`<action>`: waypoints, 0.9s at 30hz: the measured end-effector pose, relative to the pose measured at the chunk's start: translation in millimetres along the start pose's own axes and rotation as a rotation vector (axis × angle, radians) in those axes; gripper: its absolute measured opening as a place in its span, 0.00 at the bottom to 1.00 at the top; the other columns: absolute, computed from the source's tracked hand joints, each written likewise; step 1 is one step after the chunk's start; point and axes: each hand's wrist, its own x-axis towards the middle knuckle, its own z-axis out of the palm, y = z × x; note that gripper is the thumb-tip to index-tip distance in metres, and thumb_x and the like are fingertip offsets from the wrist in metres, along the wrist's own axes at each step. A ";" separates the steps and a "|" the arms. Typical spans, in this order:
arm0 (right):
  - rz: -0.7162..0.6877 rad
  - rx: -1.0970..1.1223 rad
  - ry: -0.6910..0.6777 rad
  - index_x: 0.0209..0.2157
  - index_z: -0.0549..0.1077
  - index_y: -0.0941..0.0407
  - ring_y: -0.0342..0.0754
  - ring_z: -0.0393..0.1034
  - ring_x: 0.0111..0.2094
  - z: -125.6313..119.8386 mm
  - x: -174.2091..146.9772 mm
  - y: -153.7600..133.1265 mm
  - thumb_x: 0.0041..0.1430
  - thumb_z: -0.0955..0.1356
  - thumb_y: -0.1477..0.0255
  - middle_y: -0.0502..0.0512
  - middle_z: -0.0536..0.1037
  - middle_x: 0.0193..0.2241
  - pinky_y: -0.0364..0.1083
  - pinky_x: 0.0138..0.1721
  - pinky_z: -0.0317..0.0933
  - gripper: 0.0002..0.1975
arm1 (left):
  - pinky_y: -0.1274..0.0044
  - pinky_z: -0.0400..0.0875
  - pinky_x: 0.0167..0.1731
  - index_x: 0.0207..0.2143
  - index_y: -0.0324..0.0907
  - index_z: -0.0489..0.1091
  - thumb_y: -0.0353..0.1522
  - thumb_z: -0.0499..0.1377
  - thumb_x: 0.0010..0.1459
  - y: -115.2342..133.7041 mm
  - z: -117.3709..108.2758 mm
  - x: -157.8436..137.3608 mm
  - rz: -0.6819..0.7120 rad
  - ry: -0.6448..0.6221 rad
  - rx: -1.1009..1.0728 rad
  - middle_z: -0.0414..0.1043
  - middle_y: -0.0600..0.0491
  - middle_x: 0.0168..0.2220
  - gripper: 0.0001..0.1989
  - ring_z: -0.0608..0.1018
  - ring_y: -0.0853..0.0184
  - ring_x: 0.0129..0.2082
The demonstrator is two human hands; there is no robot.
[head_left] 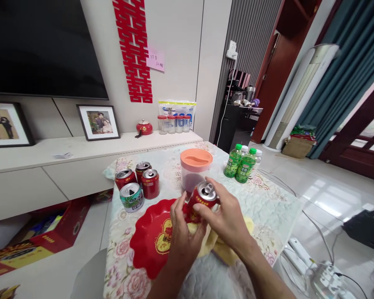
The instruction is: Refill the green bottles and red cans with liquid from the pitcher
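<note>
Both hands are around a red drink can (202,199) whose silver top tilts toward me, with the tab showing. My right hand (226,211) grips it, thumb across the front and fingers behind the rim. My left hand (185,232) closes on its lower left side. Beneath my hands lies a yellow cloth (207,243), partly hidden. To the left a red scalloped plate (143,232) rests on the table. Just behind the can stands a clear container with an orange lid (196,158).
Several red cans (151,185) and a green-and-white can (131,198) stand opened at the table's left. Green-capped bottles (244,168) stand at the back right. A floral cloth (274,207) covers the table. Power strips (328,280) and cables lie on the floor at right.
</note>
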 end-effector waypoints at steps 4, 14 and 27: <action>0.168 -0.038 0.037 0.60 0.73 0.57 0.61 0.76 0.55 -39.3 3.0 27.5 0.55 0.75 0.56 0.64 0.79 0.58 0.60 0.54 0.71 0.34 | 0.53 0.72 0.58 0.64 0.43 0.62 0.37 0.60 0.64 -6.5 -4.1 0.9 0.014 -0.090 0.150 0.69 0.39 0.59 0.27 0.73 0.49 0.59; 0.491 -0.355 0.236 0.61 0.73 0.60 0.67 0.73 0.57 -119.7 14.8 144.5 0.46 0.73 0.52 0.68 0.78 0.58 0.62 0.58 0.65 0.42 | 0.56 0.73 0.54 0.55 0.44 0.68 0.37 0.55 0.66 -11.4 -5.5 1.1 0.097 -0.136 0.248 0.73 0.41 0.54 0.17 0.76 0.50 0.55; 0.638 -0.540 0.268 0.64 0.68 0.58 0.60 0.70 0.61 -161.0 58.8 237.5 0.64 0.74 0.64 0.65 0.73 0.61 0.64 0.61 0.64 0.30 | 0.60 0.74 0.45 0.52 0.45 0.69 0.41 0.55 0.69 -13.2 -8.3 -1.4 0.231 -0.178 0.406 0.76 0.45 0.49 0.13 0.78 0.51 0.48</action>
